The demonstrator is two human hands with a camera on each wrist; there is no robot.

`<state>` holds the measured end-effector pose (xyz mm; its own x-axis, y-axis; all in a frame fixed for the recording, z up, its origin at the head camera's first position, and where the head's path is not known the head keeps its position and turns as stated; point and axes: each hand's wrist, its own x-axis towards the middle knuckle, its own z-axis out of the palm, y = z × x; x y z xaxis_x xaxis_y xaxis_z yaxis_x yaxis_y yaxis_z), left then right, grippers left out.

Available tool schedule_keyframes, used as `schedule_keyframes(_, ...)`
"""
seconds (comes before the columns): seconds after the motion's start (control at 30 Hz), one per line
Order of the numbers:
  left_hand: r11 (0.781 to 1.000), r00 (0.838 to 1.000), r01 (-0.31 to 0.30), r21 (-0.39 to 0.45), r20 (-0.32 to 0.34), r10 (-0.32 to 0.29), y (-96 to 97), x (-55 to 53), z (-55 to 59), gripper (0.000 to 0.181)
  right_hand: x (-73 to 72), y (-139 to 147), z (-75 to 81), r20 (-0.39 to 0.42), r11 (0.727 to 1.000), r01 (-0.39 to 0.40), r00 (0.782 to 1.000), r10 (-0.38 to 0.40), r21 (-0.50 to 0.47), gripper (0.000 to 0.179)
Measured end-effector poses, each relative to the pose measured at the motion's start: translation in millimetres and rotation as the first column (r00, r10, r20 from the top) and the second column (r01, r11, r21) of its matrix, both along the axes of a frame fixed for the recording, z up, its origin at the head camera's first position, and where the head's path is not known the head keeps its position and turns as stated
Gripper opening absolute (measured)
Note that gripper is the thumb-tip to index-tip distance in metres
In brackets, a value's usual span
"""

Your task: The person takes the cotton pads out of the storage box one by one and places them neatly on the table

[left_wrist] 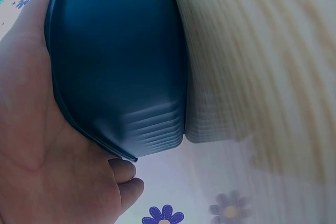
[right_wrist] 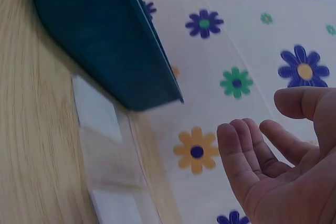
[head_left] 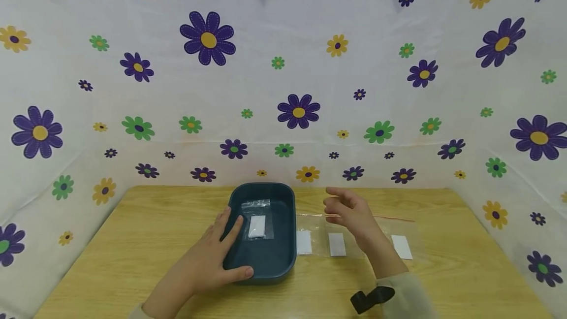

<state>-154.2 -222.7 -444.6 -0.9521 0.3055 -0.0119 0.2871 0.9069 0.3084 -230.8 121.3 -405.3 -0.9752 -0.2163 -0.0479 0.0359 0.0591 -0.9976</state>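
Observation:
A dark teal plastic bin [head_left: 276, 265] stands on the table, and inside it lies a small clear zip bag [head_left: 251, 204] with a white rectangle. My left hand [head_left: 210, 255] rests on the bin's left rim, fingers and thumb spread over the edge. In the left wrist view its palm lies along the bin's side [left_wrist: 115, 61]. Over the bags to the right of the bin, my right hand [head_left: 354, 215] hovers with loosely bent fingers and holds nothing. Clear zip bags [head_left: 316, 247] lie there in a row, with three white rectangles showing; the right hand partly hides them.
The wood-patterned table [head_left: 133, 240] extends to both sides of the bin. A white flower-print cloth [head_left: 257, 87] rises behind the table and at its sides. A black strap [head_left: 372, 300] sits at my right wrist.

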Motion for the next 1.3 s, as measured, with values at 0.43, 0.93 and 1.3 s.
schedule_keyframes(0.43, 1.000, 1.000, -0.003, 0.000, 0.004, 0.003, -1.1, 0.3, 0.2, 0.113, -2.3, -47, 7.7, -0.015, 0.995, -0.089, 0.996, 0.088, -0.047, 0.039)
schedule_keyframes(0.93, 1.000, 1.000, -0.003, -0.004, 0.008, 0.003, 0.9, 0.8, 1.1, 0.112, 0.7, -81, 7.8, 0.016, 0.987, -0.149, 0.989, 0.150, -0.068, 0.039)
schedule_keyframes(1.3, 1.000, 1.000, 0.004, 0.000, -0.002, -0.004, 0.6, 0.8, 3.1, 0.111, -1.1, -97, 8.9, 0.026, 0.980, -0.190, 0.981, 0.192, -0.064, 0.042)
